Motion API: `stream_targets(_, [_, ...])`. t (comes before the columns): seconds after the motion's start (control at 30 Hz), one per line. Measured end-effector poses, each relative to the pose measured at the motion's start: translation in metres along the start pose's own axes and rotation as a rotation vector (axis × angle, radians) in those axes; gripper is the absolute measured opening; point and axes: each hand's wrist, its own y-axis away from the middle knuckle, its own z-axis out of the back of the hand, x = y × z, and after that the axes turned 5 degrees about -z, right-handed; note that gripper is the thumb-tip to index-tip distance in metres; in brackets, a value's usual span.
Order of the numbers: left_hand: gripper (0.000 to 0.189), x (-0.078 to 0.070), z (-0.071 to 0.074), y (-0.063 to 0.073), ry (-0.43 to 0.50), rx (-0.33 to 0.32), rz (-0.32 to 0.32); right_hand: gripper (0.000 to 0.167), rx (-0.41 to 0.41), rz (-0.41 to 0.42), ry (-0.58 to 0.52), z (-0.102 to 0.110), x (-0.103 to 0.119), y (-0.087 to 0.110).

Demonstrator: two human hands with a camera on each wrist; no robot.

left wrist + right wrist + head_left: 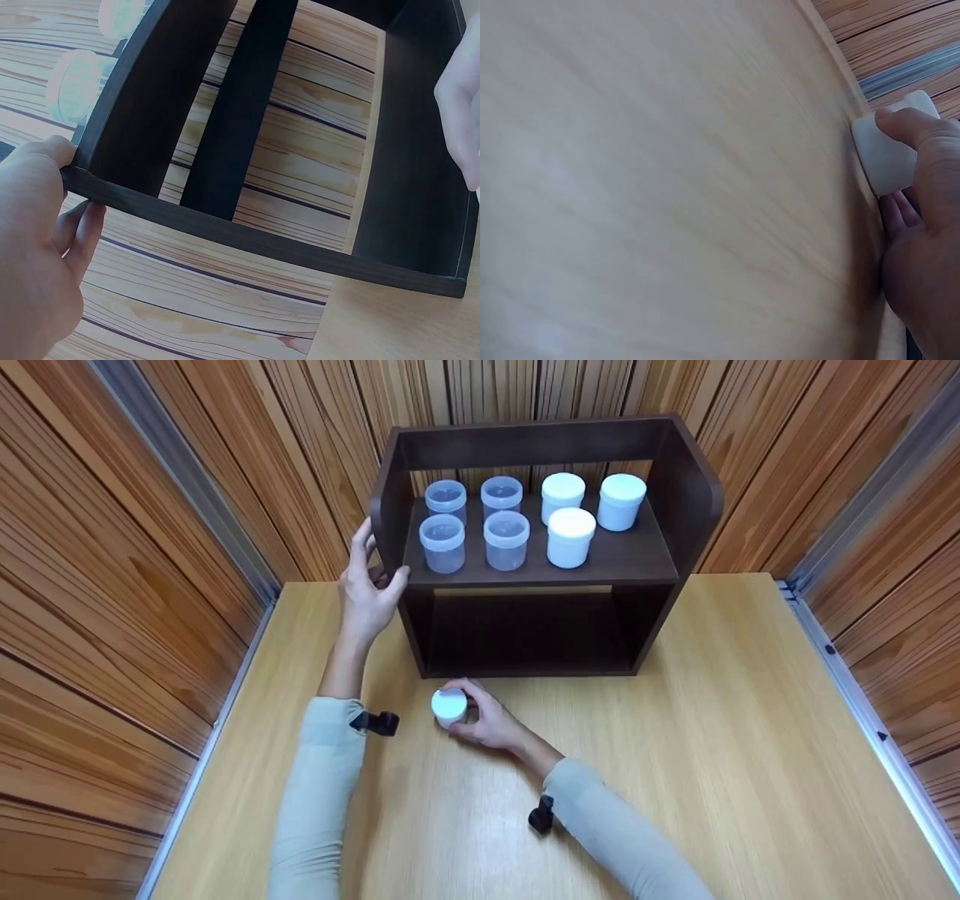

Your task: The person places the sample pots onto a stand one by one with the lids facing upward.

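A dark brown two-tier shelf [540,583] stands toward the back of the table. My left hand [365,600] grips its left side panel at the height of the upper board, thumb at the front edge and fingers around the outer face, as the left wrist view also shows. In front of the shelf's lower left corner, my right hand [491,721] holds a small white lidded jar [448,705] between thumb and fingers. The right wrist view shows this jar low at the wooden tabletop, with the thumb across its side.
On the upper board, several translucent tubs [443,545] stand in two rows at the left. Three white lidded jars [570,540] are grouped at the right. Wood-patterned walls [112,585] with metal rails enclose the light wooden table [750,750].
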Motion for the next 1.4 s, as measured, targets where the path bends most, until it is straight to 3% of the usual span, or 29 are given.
stream_targets(0.37, [0.076,-0.001,-0.002,-0.001,0.008,0.000,0.002,0.051,-0.012,-0.004,0.028,-0.001,0.003,0.002])
stream_targets(0.8, [0.076,-0.002,-0.002,0.000,0.000,0.011,0.024,0.052,-0.024,-0.004,0.040,0.003,0.003,0.008])
stream_targets(1.1, [0.075,-0.001,0.000,0.001,0.005,0.009,0.028,0.052,-0.059,0.023,-0.046,0.012,0.007,0.010])
stream_targets(1.4, [0.075,-0.002,-0.001,0.000,0.011,0.019,0.023,0.053,-0.105,0.044,-0.021,0.029,0.016,0.014])
